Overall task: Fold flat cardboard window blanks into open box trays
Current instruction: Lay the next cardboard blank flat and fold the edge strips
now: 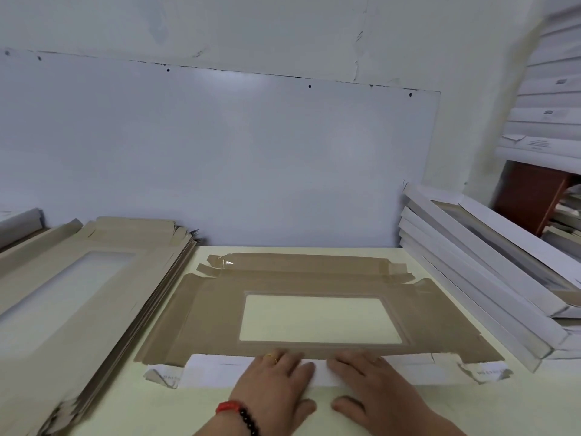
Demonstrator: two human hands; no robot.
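Both hands are pressing flat, fingers straight: the left hand (276, 380) and right hand (375, 383) are creasing the near white flap (217, 371) at 6 o'clock. Next, I think, the side flaps need folding. The brown blank (207, 313) is lying mid-worktop (151, 404), window (317, 319) clear. Flat blanks (63, 287) are waiting at 9 o'clock.

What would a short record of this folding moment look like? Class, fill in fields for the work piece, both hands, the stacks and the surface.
Work piece: cardboard window blank lying flat, brown side up, near flap folded over showing white
Left hand: flat on the near flap, fingers straight, pressing
Right hand: flat beside it, also pressing
Left stack: unfolded blanks
Right stack: folded white trays, leaning
Surface: pale table
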